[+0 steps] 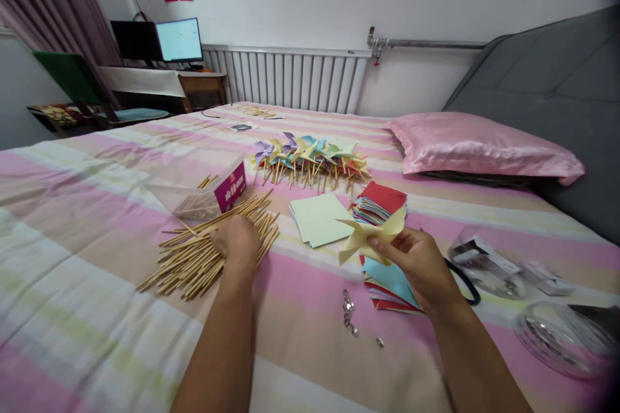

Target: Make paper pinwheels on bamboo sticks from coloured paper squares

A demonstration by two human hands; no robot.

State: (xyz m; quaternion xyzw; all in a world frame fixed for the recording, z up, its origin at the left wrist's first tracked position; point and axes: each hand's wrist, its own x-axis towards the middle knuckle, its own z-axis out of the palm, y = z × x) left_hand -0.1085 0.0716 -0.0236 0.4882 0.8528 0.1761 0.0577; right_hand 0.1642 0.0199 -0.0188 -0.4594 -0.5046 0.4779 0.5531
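Holding status: right hand (420, 266) pinches a folded yellow paper pinwheel head (369, 237) between thumb and fingers, raised just above the bed.
Left hand: left hand (237, 242) rests palm-down, fingers curled onto the pile of wooden sticks (208, 246); whether a single stick is already gripped cannot be told.
Stick supply: a clear plastic box (206, 197) with more sticks stands just behind the pile.
Paper supply: a pale green sheet (320, 219) and a stack of coloured paper squares (382, 203) lie between the hands and the pillow (479, 145).
Fasteners: small metal pins (349, 317) lie loose on the striped bedcover (97, 284) near the right forearm.
Finished output: a row of completed pinwheels (310, 158) on sticks lies further back.
Progress judgement: many units done; the held head has no stick yet, and much paper remains unfolded.
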